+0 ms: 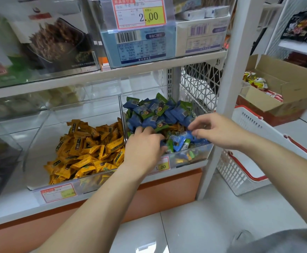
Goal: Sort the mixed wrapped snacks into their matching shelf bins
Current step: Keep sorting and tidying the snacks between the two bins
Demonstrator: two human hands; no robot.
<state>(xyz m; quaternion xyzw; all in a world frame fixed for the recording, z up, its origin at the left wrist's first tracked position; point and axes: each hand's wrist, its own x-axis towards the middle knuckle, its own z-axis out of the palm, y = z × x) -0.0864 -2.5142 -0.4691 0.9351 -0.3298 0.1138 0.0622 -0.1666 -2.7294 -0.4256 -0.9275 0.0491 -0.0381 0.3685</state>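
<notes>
Blue-green snacks (160,114) in the right bin (204,145) were being picked through. Left hand (145,145) was dug into the pile, grip untellable; right hand (216,132) was held loosely curled, empty. Yellow strays (178,127) judged next for left bin (39,136).

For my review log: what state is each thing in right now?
left hand: fingers buried in mixed sweets, grip hidden.
right hand: fingers curled over them, hold unclear.
right bin: heaped, blue, green, yellow mixed.
left bin: part full, yellow sweets only.
cardboard box: open, flaps up.
</notes>
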